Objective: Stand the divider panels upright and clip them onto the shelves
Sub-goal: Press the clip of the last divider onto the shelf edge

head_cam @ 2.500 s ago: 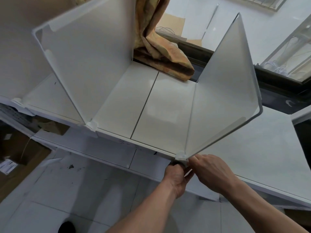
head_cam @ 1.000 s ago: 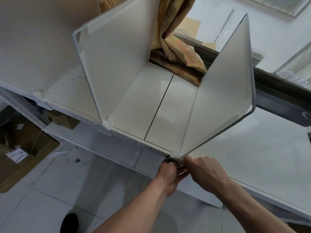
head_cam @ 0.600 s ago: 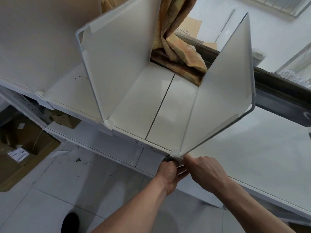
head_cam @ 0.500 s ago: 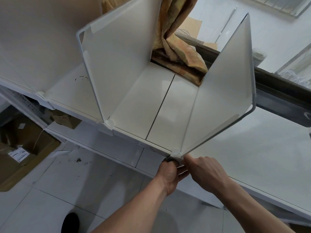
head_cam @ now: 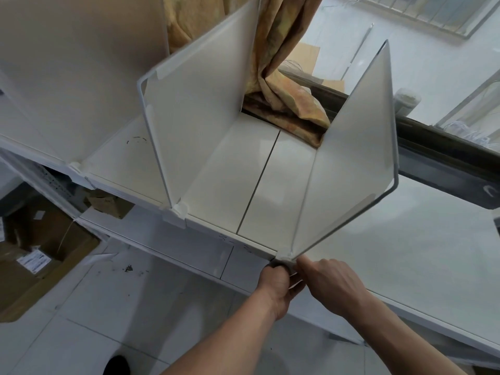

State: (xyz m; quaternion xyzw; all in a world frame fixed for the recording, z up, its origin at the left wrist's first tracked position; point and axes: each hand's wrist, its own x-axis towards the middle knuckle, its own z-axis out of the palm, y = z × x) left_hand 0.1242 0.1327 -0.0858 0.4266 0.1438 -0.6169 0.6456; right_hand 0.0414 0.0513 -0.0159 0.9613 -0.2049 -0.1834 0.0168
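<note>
White plastic clip [head_cam: 284,257], unmoved for two seconds, sits pinched between my left hand [head_cam: 276,285] beneath and right hand [head_cam: 328,282] beside it, foot of the upright divider panel [head_cam: 349,169] above my knuckles; seating looks unfinished.

A stockroom or storage area: white shelves [head_cam: 259,185] with divider panels [head_cam: 194,109], labelled cardboard boxes [head_cam: 40,255] on a scuffed tiled floor [head_cam: 108,307], a curtain [head_cam: 273,63] bunched behind.
</note>
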